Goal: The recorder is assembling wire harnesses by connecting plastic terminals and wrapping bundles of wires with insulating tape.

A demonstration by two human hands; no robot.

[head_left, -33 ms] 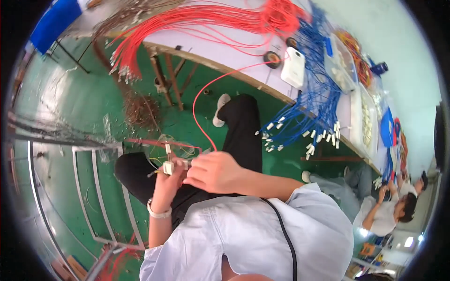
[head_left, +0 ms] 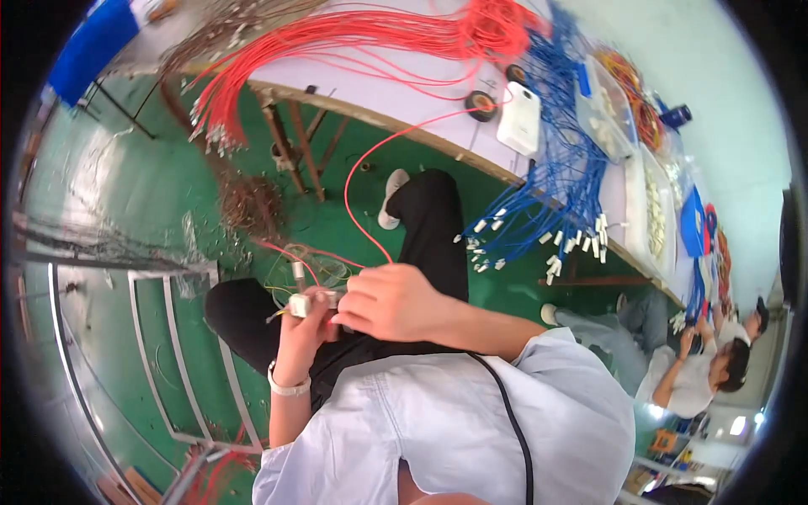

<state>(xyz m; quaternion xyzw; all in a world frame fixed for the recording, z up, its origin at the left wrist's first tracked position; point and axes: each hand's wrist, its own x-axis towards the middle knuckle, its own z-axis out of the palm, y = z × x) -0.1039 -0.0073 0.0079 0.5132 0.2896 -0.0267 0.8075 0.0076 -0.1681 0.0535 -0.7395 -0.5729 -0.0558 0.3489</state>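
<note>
white connector (head_left: 300,304) beneath hanging red wires (head_left: 278,63)

Holding a small white connector (head_left: 300,304) trailing one red wire (head_left: 364,168) and thin yellow strands. Wearing a pale blue shirt (head_left: 438,429), black trousers (head_left: 425,227), a white shoe (head_left: 389,198) and a white wristband (head_left: 286,387). Sitting over a glossy green floor (head_left: 151,202). Showing a white-topped workbench (head_left: 404,93) carrying red wire bundles (head_left: 337,42), blue wire bundles (head_left: 564,177) tipped with white plugs, and a white box (head_left: 518,118). Displaying a black cable (head_left: 513,421) crossing the shirt.
</note>
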